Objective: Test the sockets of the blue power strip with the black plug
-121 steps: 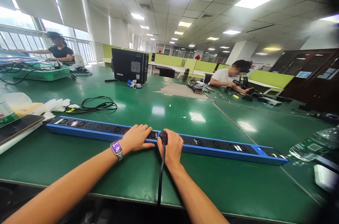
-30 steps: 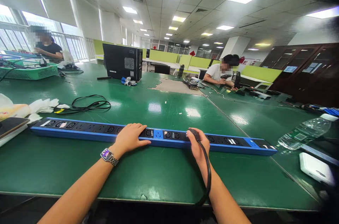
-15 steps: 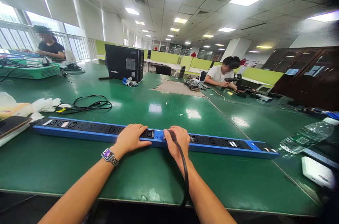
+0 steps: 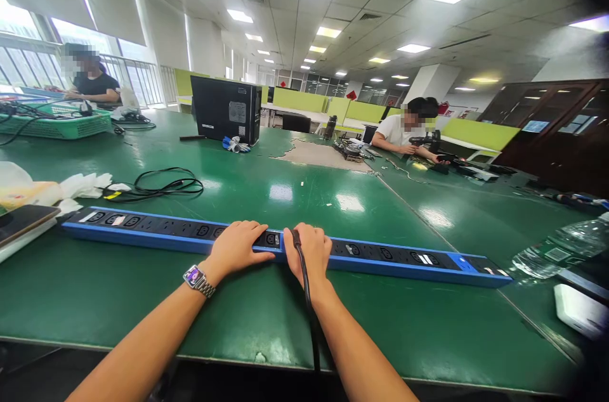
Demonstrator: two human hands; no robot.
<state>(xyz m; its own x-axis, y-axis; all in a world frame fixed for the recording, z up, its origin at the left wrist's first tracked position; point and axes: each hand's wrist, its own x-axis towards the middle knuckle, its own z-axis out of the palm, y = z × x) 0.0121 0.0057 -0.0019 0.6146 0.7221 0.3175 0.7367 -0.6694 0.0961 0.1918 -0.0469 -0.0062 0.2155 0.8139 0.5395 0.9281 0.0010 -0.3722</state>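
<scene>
A long blue-and-black power strip (image 4: pixel 404 267) lies across the green table in front of me, its sockets facing up. My left hand (image 4: pixel 238 246) rests over its middle, fingers on top and thumb along the front edge, gripping it. Just to the right, my right hand (image 4: pixel 309 251) is closed around a black power plug (image 4: pixel 295 237) held against the strip's top. From the plug a black cord (image 4: pixel 310 307) hangs down over the table's front edge. The plug's front end and the socket beneath it are hidden by my fingers.
A coiled black cable (image 4: pixel 164 185) lies behind the strip. At left are a phone (image 4: pixel 31 222) and a green basket (image 4: pixel 71 126). A computer tower (image 4: pixel 223 109) stands farther back. A plastic bottle (image 4: pixel 554 253) lies at right. Two people sit across the room.
My right hand has moved slightly left along the strip with the plug, now covering the blue socket section seen before. My left hand stays in place on the strip.
</scene>
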